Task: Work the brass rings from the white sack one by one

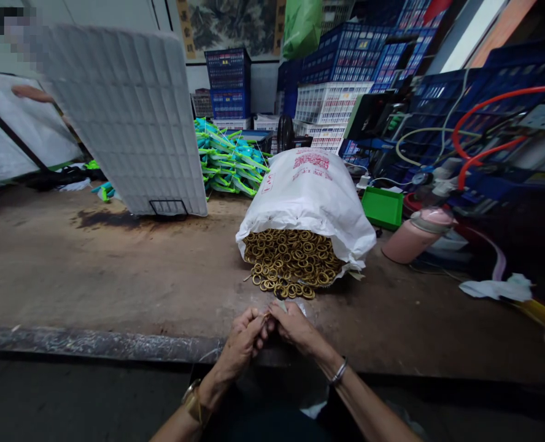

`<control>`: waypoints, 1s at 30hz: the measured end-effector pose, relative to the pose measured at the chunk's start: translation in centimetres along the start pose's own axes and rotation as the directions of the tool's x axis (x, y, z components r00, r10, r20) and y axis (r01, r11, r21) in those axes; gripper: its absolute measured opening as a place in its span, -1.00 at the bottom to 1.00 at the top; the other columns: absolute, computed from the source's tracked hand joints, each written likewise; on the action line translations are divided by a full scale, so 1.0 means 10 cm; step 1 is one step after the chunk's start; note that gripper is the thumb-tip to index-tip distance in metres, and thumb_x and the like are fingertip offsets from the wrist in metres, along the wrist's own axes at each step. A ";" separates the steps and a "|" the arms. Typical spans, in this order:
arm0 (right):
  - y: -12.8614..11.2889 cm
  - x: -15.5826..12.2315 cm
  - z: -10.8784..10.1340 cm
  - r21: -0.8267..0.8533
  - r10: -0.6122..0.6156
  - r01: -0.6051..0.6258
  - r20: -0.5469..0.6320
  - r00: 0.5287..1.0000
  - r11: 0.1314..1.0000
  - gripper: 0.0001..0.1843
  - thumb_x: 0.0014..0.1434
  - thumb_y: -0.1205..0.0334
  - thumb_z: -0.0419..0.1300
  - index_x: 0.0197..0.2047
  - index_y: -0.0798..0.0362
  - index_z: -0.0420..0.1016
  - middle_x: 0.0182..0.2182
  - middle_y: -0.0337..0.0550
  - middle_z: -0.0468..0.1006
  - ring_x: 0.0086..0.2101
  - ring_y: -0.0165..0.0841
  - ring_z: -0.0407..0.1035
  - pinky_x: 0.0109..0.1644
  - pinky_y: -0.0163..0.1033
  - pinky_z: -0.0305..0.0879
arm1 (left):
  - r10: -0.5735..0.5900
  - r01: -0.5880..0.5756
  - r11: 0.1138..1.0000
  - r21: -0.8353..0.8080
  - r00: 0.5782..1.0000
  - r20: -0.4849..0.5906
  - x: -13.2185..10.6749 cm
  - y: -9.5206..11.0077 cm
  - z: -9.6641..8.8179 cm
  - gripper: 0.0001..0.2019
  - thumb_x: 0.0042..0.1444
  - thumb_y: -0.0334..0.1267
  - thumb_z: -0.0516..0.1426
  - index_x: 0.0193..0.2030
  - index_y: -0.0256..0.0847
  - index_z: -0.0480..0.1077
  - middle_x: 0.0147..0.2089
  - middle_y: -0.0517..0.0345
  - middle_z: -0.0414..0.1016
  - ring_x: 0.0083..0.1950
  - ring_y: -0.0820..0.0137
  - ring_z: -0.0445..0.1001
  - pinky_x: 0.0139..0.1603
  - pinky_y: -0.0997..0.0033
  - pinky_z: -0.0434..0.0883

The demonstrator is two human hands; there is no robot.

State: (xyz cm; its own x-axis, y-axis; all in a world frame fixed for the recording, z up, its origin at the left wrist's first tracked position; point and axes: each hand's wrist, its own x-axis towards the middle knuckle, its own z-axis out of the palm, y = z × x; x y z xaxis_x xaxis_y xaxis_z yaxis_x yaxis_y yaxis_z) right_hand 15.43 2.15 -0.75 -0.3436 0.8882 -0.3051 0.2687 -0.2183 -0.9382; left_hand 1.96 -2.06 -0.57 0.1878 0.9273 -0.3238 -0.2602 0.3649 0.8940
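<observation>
My left hand [243, 341] and my right hand [294, 325] meet at the near edge of the brown worktable [116, 270], fingers pinched together around something small that I cannot make out, perhaps a ring. Just beyond them a white sack [309, 190] lies on its side with its mouth toward me. Several brass-coloured rings [291, 261] spill from it onto the table, the nearest ones a short way from my fingertips.
A white grid panel [129, 116] stands upright at the back left. Behind it lies a heap of green and teal parts [229, 162]. A pink bottle [415, 236], a green bin [383, 207], hoses and blue crates crowd the right. Another person's hand [30, 93] shows at far left.
</observation>
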 end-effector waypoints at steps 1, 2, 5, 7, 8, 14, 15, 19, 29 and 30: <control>0.00 -0.01 -0.01 -0.034 -0.018 0.016 -0.037 0.999 0.999 -0.66 0.13 0.09 -0.10 -0.57 0.06 0.25 -0.73 -0.37 0.21 -0.70 -0.54 -0.02 -0.61 -0.39 -0.09 | 0.001 -0.001 1.000 -0.010 1.000 -0.006 -0.01 0.01 0.01 -0.71 0.00 0.00 0.08 -0.42 -0.22 0.23 -0.59 0.36 0.21 -0.70 0.69 0.02 -0.73 0.69 -0.07; -0.01 -0.01 -0.01 -0.080 -0.049 0.043 -0.074 0.996 0.996 -0.68 0.12 0.12 -0.09 -0.58 0.07 0.25 -0.72 -0.36 0.22 -0.67 -0.53 0.02 -0.58 -0.39 -0.05 | 0.002 -0.002 1.000 -0.014 1.000 -0.012 -0.01 0.02 0.01 -0.71 -0.01 0.00 0.09 -0.42 -0.22 0.22 -0.59 0.37 0.20 -0.71 0.69 0.02 -0.73 0.69 -0.08; -0.03 -0.06 0.01 -0.281 -0.183 0.143 -0.122 0.975 0.949 -0.73 0.11 0.20 -0.08 -0.56 0.07 0.24 -0.65 -0.31 0.27 -0.58 -0.49 0.12 -0.49 -0.39 0.00 | 0.018 -0.017 1.000 0.013 0.998 -0.053 -0.02 0.05 0.03 -0.70 -0.02 0.00 0.10 -0.42 -0.21 0.18 -0.60 0.37 0.22 -0.70 0.68 0.05 -0.73 0.70 -0.06; -0.04 -0.09 0.04 -0.431 -0.255 0.193 -0.089 0.963 0.881 -0.81 0.08 0.28 -0.07 -0.53 0.07 0.24 -0.61 -0.30 0.31 -0.55 -0.48 0.13 -0.47 -0.38 -0.02 | 0.024 -0.022 0.999 0.031 0.996 -0.081 -0.01 0.06 0.04 -0.68 -0.04 0.02 0.10 -0.41 -0.20 0.16 -0.60 0.38 0.23 -0.70 0.68 0.08 -0.73 0.70 -0.05; -0.04 -0.11 0.05 -0.498 -0.272 0.208 -0.058 0.960 0.842 -0.85 0.04 0.34 -0.06 -0.51 0.06 0.25 -0.60 -0.29 0.33 -0.55 -0.48 0.13 -0.46 -0.37 -0.04 | 0.026 -0.023 0.999 0.030 0.996 -0.089 -0.01 0.06 0.05 -0.66 -0.06 0.03 0.11 -0.41 -0.20 0.15 -0.60 0.38 0.23 -0.70 0.68 0.09 -0.73 0.70 -0.05; -0.04 -0.16 0.09 -0.723 -0.289 0.220 0.029 0.957 0.655 -0.76 -0.11 0.48 -0.06 -0.36 0.07 0.29 -0.51 -0.21 0.43 -0.50 -0.43 0.21 -0.42 -0.32 -0.09 | 0.047 -0.044 0.998 0.037 0.993 -0.110 -0.02 0.05 0.06 -0.63 -0.12 0.07 0.12 -0.45 -0.18 0.11 -0.62 0.40 0.21 -0.71 0.67 0.06 -0.73 0.67 -0.05; -0.04 -0.17 0.09 -0.743 -0.289 0.218 0.035 0.957 0.633 -0.74 -0.12 0.49 -0.07 -0.34 0.07 0.29 -0.50 -0.19 0.44 -0.49 -0.42 0.23 -0.41 -0.32 -0.09 | 0.051 -0.046 0.998 0.046 0.993 -0.111 -0.02 0.05 0.05 -0.63 -0.12 0.07 0.11 -0.45 -0.18 0.12 -0.62 0.40 0.21 -0.72 0.67 0.06 -0.73 0.66 -0.04; -0.01 -0.17 0.11 -0.803 -0.283 0.183 0.018 0.959 0.567 -0.72 -0.07 0.48 -0.08 -0.28 0.07 0.30 -0.45 -0.16 0.47 -0.47 -0.39 0.26 -0.41 -0.30 -0.10 | 0.068 -0.060 0.996 0.073 0.990 -0.123 -0.03 0.06 0.05 -0.65 -0.10 0.06 0.10 -0.46 -0.19 0.14 -0.64 0.39 0.21 -0.71 0.66 0.05 -0.71 0.65 -0.02; -0.08 -0.17 0.09 -0.768 -0.221 0.204 0.084 0.972 0.607 -0.73 -0.03 0.48 -0.08 -0.28 0.06 0.32 -0.44 -0.18 0.49 -0.44 -0.41 0.30 -0.41 -0.33 -0.07 | 0.111 -0.101 0.991 0.093 0.988 -0.104 -0.04 -0.01 -0.01 -0.64 -0.07 0.06 0.11 -0.48 -0.20 0.16 -0.63 0.36 0.23 -0.69 0.66 0.09 -0.70 0.65 0.01; -0.08 -0.16 0.08 -0.773 -0.206 0.197 0.087 0.975 0.603 -0.72 -0.03 0.48 -0.07 -0.27 0.06 0.32 -0.44 -0.18 0.49 -0.44 -0.41 0.31 -0.42 -0.33 -0.07 | 0.106 -0.097 0.991 0.095 0.990 -0.098 -0.05 -0.03 -0.02 -0.64 -0.06 0.06 0.11 -0.47 -0.20 0.16 -0.63 0.37 0.23 -0.69 0.66 0.08 -0.70 0.65 0.00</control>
State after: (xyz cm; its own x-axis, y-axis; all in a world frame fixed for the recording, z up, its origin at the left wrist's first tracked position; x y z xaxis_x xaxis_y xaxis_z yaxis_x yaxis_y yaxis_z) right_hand 15.01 0.57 0.38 -0.4690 0.8753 -0.1179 0.7901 0.3561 -0.4989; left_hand 1.72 -2.63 -0.70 0.0653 0.9645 -0.2561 -0.1856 0.2639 0.9465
